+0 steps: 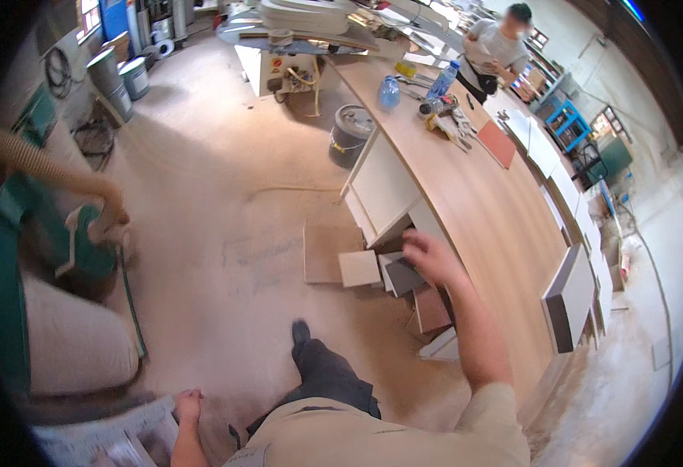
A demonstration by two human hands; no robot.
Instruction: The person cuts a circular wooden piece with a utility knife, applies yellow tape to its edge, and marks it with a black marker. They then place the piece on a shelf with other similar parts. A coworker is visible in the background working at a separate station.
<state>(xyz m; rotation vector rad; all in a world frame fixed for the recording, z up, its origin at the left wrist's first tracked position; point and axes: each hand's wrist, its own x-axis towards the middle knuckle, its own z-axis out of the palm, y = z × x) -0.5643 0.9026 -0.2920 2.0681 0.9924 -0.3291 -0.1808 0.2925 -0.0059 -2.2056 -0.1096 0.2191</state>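
My right hand (pixel 429 255) is raised beside the long edge of a wood-topped workbench (pixel 493 251), fingers loosely curled and apart, with nothing seen in it. Below it on the floor lie board offcuts: a pale square panel (pixel 359 268), a dark grey panel (pixel 405 276) and a reddish panel (pixel 432 309). My left hand (pixel 188 404) hangs low at the left, beside a pale printed surface (pixel 114 429); its fingers look curled, but whether they hold anything is unclear. On the bench top are a blue-tinted plastic bottle (pixel 443 80), work gloves (pixel 443 125) and a flat red panel (pixel 496 144).
A green machine (pixel 3 280) with a ribbed hose (pixel 55 166) and cloth bag (pixel 79 338) stands left. A lidded bucket (pixel 350 137) sits beside the bench. A co-worker (pixel 496 52) stands beyond it. White panels (pixel 551 157) line its far side; a hose (pixel 300 188) crosses the floor.
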